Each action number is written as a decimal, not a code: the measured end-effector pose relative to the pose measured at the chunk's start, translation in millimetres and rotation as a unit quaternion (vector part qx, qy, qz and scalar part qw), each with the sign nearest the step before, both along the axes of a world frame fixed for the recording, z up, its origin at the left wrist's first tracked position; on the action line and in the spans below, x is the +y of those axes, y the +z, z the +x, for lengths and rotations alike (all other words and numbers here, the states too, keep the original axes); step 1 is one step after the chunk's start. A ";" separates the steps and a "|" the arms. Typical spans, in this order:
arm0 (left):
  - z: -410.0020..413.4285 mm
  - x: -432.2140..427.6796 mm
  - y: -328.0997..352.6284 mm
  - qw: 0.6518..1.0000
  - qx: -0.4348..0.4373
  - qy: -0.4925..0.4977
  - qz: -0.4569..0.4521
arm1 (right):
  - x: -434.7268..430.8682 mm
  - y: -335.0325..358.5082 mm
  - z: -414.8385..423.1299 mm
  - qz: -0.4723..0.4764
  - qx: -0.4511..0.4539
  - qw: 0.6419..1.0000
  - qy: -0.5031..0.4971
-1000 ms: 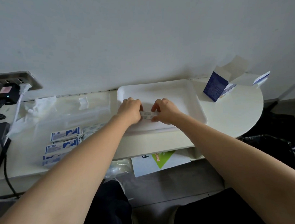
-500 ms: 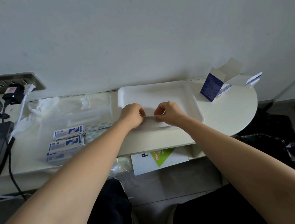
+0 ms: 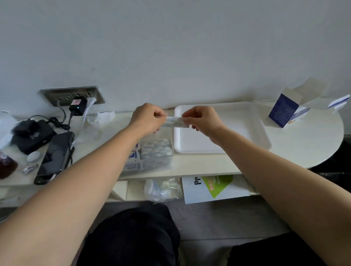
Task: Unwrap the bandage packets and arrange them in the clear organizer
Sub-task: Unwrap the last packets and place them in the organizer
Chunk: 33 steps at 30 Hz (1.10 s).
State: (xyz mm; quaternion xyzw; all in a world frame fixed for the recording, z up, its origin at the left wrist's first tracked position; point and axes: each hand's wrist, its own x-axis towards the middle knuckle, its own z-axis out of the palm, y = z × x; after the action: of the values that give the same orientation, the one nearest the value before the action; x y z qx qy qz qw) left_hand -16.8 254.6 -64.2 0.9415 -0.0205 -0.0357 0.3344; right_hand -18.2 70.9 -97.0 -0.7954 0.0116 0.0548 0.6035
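Across the full width, against a pale wall: a long cream shelf-table with a rounded right end [image 3: 316, 146]. On its right half, a shallow white rectangular plastic tray [image 3: 251, 133]. Below, on the lower shelf, a white booklet with a green corner [image 3: 213, 188], beside a crumpled clear plastic bag [image 3: 163, 188].

Far left on the top: a black smartphone [image 3: 55, 158] lying flat, with a black fabric pouch [image 3: 32, 135] just behind it. Near the right end, a dark blue cardboard carton [image 3: 284, 110] with its flaps open.

Just left of the tray, partly under the left forearm: a flat stack of patterned white bandages [image 3: 155, 151], with blue-and-white paper packets [image 3: 134, 156] touching its left side. Around them, the barely visible walls of a clear plastic organizer [image 3: 168, 166].

Raised above the tray's left rim: the left hand [image 3: 148, 119] and the right hand [image 3: 202, 119], both with thumb and fingers curled into a pinch. Gripped between them, 1 small white-and-blue bandage packet [image 3: 175, 121] — 1 end in each hand, stretched level in the air, touching neither tray nor organizer.

Smaller still, at the left: a steel wall socket strip [image 3: 72, 96] with a black charger [image 3: 78, 109] plugged in, crumpled white wrappers [image 3: 101, 120], a round white cap [image 3: 34, 156] and a metal nail clipper [image 3: 30, 169].
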 end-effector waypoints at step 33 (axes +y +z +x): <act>-26.8 39.2 -32.4 0.981 0.111 -0.029 0.154 | 39.1 -11.5 -18.2 -0.103 0.036 0.986 0.123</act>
State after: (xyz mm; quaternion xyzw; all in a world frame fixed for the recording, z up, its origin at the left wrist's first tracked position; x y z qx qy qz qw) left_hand -43.6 293.8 -96.6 0.9710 -0.0053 -0.1522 0.1843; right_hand -36.4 110.0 -108.5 -0.8461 -0.0594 0.1556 0.5064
